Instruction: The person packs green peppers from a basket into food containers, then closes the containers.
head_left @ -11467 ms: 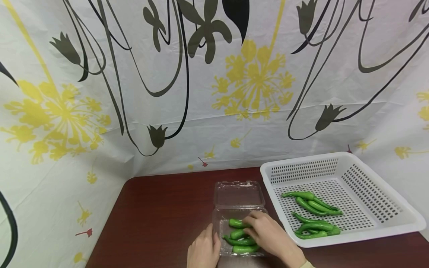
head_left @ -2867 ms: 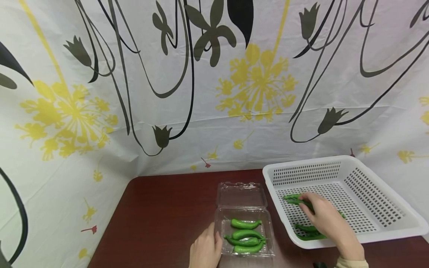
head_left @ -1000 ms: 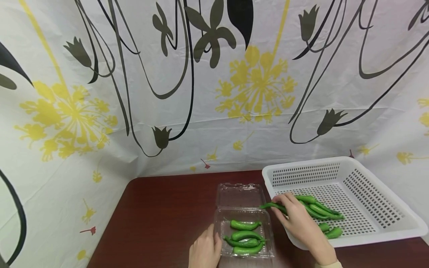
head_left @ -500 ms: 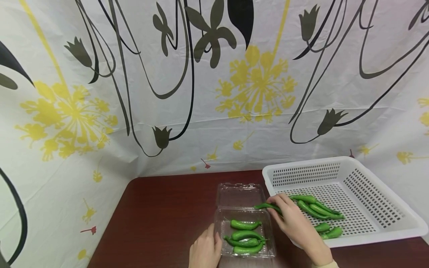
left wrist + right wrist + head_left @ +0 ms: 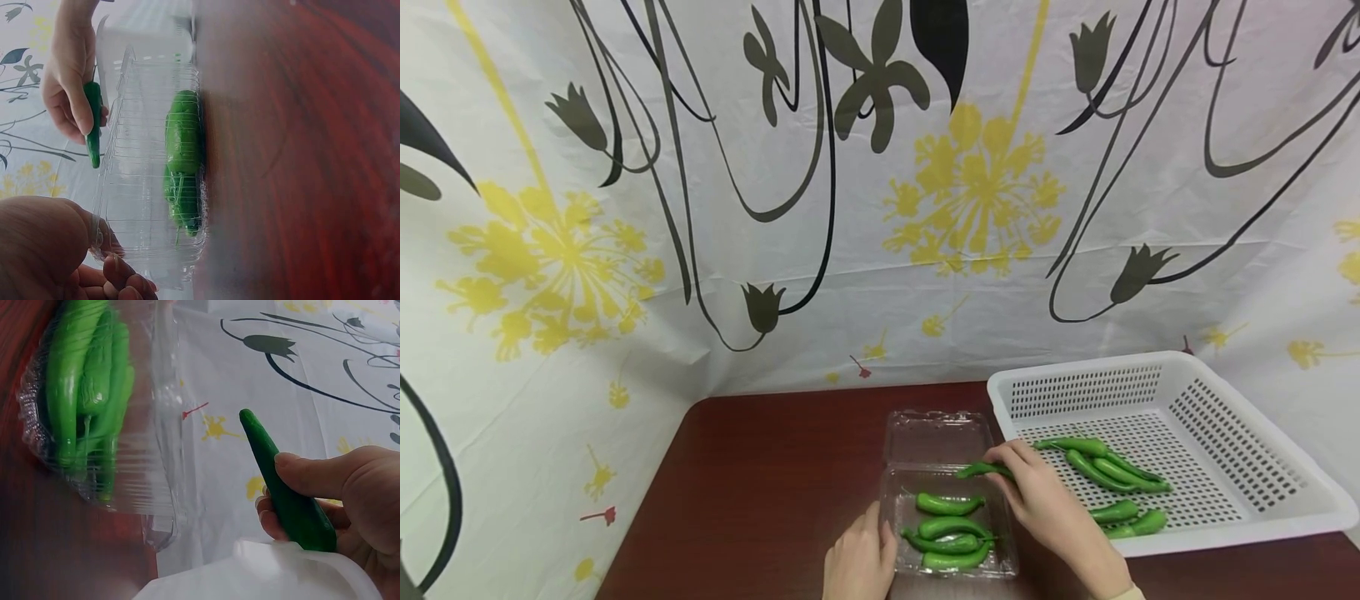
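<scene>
My right hand pinches a green chili pepper between thumb and fingers, above the hinge end of a clear plastic clamshell box. In the right wrist view the held pepper slants, its blunt tip pointing away from the palm. Several green peppers lie crosswise inside the box, one apart from a cluster near the front. At the box's left side, my left hand holds the rim; the left wrist view shows its thumb and fingers around the edge.
The box's open lid lies flat behind it. To the right stands a white perforated basket with several peppers in two groups, its left side close to the box. The dark red table meets a patterned cloth behind.
My right hand has picked a pepper from the basket and carried it left and slightly forward over the box. The left hand stays at the box's rim; the peppers inside have not moved lately.
</scene>
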`<state>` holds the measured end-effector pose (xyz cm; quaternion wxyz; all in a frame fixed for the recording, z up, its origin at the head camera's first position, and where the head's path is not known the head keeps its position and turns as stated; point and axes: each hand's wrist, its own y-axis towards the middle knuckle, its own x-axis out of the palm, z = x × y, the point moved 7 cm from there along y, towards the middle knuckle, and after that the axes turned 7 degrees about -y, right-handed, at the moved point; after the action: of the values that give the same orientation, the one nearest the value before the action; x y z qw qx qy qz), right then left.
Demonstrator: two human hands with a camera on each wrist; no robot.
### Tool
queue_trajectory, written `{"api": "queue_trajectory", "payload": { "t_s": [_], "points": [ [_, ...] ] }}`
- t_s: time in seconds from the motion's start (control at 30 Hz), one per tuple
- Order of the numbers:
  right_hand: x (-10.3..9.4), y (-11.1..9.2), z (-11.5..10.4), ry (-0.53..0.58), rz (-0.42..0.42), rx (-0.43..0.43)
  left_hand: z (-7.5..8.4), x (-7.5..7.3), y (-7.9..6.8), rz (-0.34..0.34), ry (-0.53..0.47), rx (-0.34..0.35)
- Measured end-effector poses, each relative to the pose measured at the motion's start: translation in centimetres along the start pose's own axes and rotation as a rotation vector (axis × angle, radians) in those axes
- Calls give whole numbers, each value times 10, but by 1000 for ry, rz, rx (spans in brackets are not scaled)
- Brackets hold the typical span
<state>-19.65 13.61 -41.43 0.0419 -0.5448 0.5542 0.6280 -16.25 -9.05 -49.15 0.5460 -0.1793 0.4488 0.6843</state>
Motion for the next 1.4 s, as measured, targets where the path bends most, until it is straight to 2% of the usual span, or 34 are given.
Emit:
{"api": "queue_trajectory", "payload": {
  "t_s": [0.23, 1.03, 1.4],
  "points": [
    [5, 1, -5, 30, -16, -11, 1, -2, -1, 31, 1, 19],
    [21, -1, -18, 62, -88, 1, 0, -1, -1, 17, 11, 11],
    [29, -2, -22, 80, -153, 10, 0, 0, 0, 9, 20, 2]
  ]
}}
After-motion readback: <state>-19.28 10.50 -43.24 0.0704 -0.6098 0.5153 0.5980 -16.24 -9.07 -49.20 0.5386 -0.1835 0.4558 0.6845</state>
